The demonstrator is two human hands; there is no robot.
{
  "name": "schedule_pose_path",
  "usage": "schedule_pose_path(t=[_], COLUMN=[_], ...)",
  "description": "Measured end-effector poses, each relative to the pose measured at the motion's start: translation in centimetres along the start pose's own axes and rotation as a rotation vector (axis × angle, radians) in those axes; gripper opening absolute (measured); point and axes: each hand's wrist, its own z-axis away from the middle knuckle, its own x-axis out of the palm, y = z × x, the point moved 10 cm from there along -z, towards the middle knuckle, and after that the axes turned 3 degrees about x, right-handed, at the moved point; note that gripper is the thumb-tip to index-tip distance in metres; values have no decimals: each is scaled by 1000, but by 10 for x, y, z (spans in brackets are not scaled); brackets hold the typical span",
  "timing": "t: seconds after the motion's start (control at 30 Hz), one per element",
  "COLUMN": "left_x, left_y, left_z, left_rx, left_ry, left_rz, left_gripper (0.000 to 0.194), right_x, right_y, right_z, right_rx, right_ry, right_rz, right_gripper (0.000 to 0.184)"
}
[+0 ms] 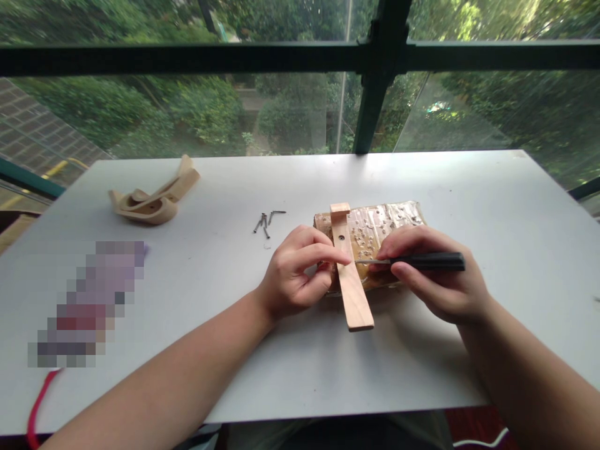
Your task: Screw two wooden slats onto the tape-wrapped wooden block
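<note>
Wooden strip [350, 281] pinched by left hand [295, 275] at frame centre | right hand [435, 281] clenched on screwdriver [422, 261] | keep tip square, strip pressed onto taped block [389, 225].

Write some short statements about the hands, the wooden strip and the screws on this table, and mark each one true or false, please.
1. The right hand holds a black-handled screwdriver. True.
2. The wooden strip lies directly on the bare table. False: its upper part rests on a tape-wrapped block.
3. The left hand touches the strip. True.
4. The loose screws lie to the right of the block. False: they lie to its left.
5. The curved wooden pieces are in the left hand. False: they lie at the far left of the table.
</note>
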Motion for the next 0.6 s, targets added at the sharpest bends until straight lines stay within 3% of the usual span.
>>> schedule_pose_path(t=[0.6], left_x=[5], left_y=[-5], left_z=[0], left_rx=[-15], left_ry=[-12], left_rz=[53], left_gripper=[26], right_x=[0], right_y=[1], right_z=[0], right_rx=[-3], right_ry=[5], right_rz=[8], right_gripper=[20])
